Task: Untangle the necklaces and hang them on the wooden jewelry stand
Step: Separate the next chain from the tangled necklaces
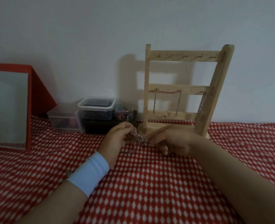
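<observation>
The left forearm, in a white wristband [91, 173], led up to the left hand [115, 139], whose fingers pinched the tangled chain [140, 139]. The right hand [174, 143] pinched its other side, the chain stretched left-right between them, just before the wooden stand [214, 97].

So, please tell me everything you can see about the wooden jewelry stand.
The wooden jewelry stand is pale, unpainted wood: two side posts, three crossbars with small hooks, and a base on the red patterned cloth. It stands upright, leaning slightly back, close to the white wall. The top bar's hooks are bare. From the middle bar one chain drapes across two hooks, and another chain hangs near the right post. The hands work just in front of its base; contact cannot be judged.
</observation>
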`<state>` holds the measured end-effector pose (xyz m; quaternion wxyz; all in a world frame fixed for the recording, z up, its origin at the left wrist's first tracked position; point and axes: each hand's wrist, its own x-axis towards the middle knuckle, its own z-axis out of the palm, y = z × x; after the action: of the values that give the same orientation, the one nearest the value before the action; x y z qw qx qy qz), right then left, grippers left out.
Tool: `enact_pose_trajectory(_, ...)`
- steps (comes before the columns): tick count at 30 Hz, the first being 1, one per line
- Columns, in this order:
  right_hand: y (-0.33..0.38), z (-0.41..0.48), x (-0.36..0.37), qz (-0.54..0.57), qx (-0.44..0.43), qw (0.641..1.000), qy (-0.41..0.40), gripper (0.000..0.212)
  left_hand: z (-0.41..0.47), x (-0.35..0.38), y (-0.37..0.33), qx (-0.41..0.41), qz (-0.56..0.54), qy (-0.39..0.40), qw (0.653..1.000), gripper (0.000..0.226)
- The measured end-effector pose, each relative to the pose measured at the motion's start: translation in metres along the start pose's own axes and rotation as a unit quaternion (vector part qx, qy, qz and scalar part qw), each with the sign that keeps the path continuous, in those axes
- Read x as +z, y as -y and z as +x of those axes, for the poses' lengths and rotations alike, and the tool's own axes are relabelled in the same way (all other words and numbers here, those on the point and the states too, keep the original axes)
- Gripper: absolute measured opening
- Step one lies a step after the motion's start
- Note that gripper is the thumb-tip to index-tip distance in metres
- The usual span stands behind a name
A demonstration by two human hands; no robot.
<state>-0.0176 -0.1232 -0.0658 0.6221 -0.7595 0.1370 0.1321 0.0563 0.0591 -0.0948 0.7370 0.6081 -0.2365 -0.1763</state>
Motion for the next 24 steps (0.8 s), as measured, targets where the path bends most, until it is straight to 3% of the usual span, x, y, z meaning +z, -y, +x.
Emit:
enact_pose_trajectory(4, 0.000, 0.000, -0.001, -0.083, -0.006, 0.996, -0.034, 0.015, -0.001, 0.002, -0.001, -0.025, -0.010, 0.038, 0.999, 0.037)
enact_pose_trajectory(9, -0.001, 0.000, 0.004, -0.109, -0.042, 0.992, -0.039, 0.019, -0.002, -0.006, 0.001, 0.025, 0.139, 0.051, 0.989, 0.026)
enact_pose_trajectory(14, -0.003, 0.005, 0.022, -0.305, -0.138, 0.942, -0.005, 0.024, -0.001, 0.003, -0.008, 0.045, 0.152, 0.050, 0.986, 0.029)
enact_pose_trajectory(17, -0.005, 0.006, 0.023, -0.267, -0.171, 0.948, -0.036, 0.017, 0.000, 0.002, -0.008, 0.038, 0.105, 0.041, 0.993, 0.025)
enact_pose_trajectory(20, -0.003, 0.002, 0.013, -0.167, -0.126, 0.978, -0.019, 0.018, 0.003, -0.003, -0.003, 0.006, 0.036, -0.001, 0.999, 0.023)
enact_pose_trajectory(24, 0.001, -0.002, 0.001, -0.187, -0.125, 0.974, -0.027, 0.020, 0.007, -0.004, 0.002, -0.025, -0.040, -0.050, 0.998, 0.028)
